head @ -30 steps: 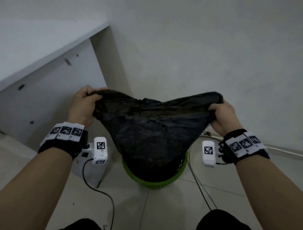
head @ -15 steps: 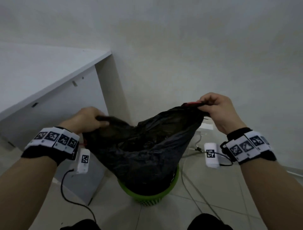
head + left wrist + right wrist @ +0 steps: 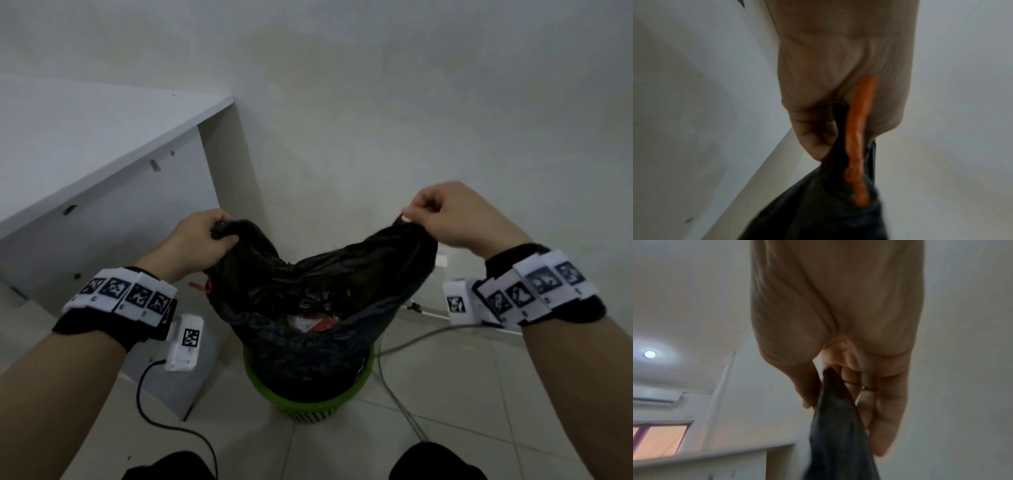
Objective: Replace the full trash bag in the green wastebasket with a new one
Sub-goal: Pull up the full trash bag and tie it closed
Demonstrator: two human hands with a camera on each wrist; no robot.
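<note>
A black trash bag (image 3: pixel 318 287) stands partly lifted out of the green wastebasket (image 3: pixel 308 406) on the floor. Its mouth sags open in the middle, showing white and red trash (image 3: pixel 313 322) inside. My left hand (image 3: pixel 202 240) grips the bag's left rim; in the left wrist view its fingers (image 3: pixel 813 139) curl round black plastic and an orange drawstring (image 3: pixel 857 134). My right hand (image 3: pixel 442 216) pinches the right rim higher up, and in the right wrist view the bag (image 3: pixel 836 426) hangs from between thumb and fingers (image 3: pixel 869 392).
A white desk (image 3: pixel 85 154) with a side panel stands close on the left, a plain wall behind. Grey cables (image 3: pixel 404 404) run over the tiled floor right of the basket; a black cable (image 3: pixel 164 425) trails on the left. My knees (image 3: pixel 438 462) show at the bottom.
Both hands have come closer together, and the bag's mouth now sags open, showing the trash inside. The right hand has stayed higher than the left. The head view has tilted up.
</note>
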